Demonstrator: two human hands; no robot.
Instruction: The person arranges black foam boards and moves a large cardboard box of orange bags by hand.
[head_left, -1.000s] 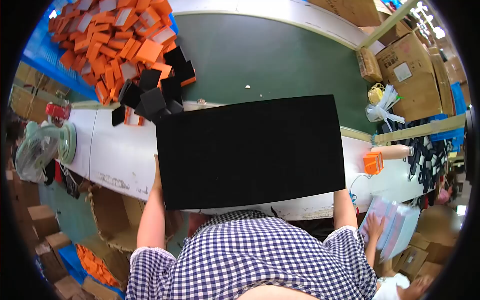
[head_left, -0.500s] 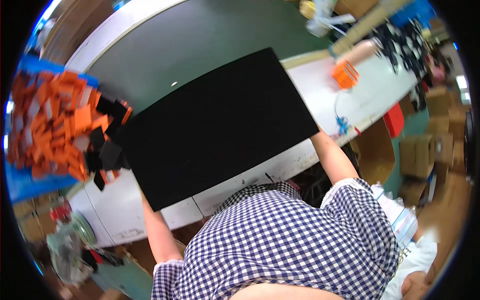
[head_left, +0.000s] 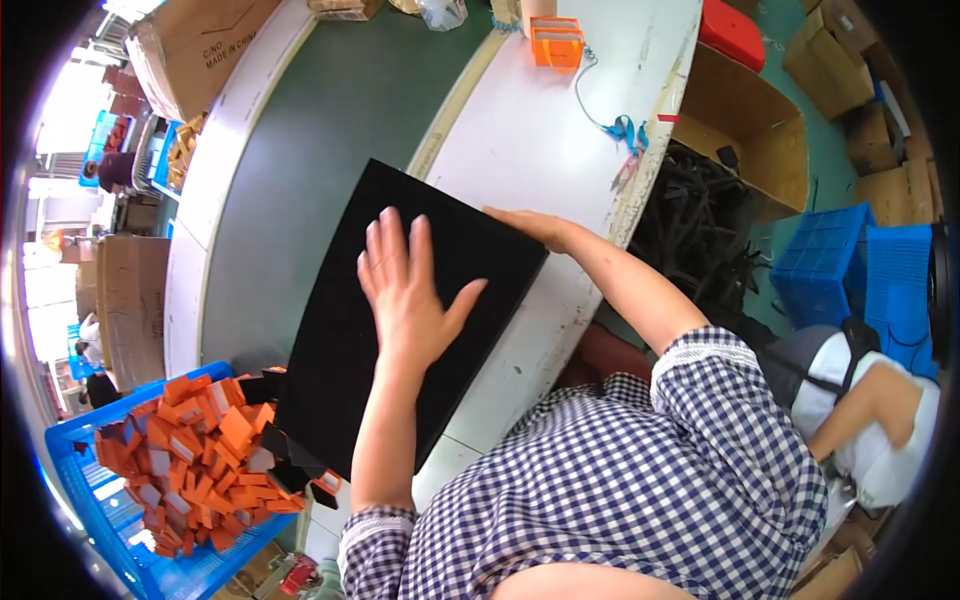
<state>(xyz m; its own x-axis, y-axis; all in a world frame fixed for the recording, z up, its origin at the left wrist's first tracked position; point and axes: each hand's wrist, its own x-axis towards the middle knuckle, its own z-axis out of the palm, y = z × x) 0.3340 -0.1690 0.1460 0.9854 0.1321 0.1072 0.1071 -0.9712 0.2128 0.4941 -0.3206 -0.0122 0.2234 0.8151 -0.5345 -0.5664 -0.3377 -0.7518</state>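
Observation:
A large black rectangular board (head_left: 325,360), possibly a stack of sheets, lies at a slant across the green belt and the white worktop. My left hand (head_left: 408,305) rests flat on its upper face, fingers stretched and thumb apart. At the board's far right end, my right hand (head_left: 528,226) lies along the edge with straight fingers; their undersides are hidden. Several small black pieces (head_left: 290,465) sit by the board's near left corner, beside a blue crate (head_left: 120,408) heaped with small orange boxes (head_left: 200,460).
A small orange bag (head_left: 557,45) and a blue tool on a cord (head_left: 625,130) lie on the white worktop (head_left: 520,110). Black straps (head_left: 690,220) and a large open carton (head_left: 755,120) are at right. Another person's arm (head_left: 870,405) shows at lower right.
My view has turned to the right. The board was held at both ends; now my left hand lies on top of it, while my right hand stays at its right end.

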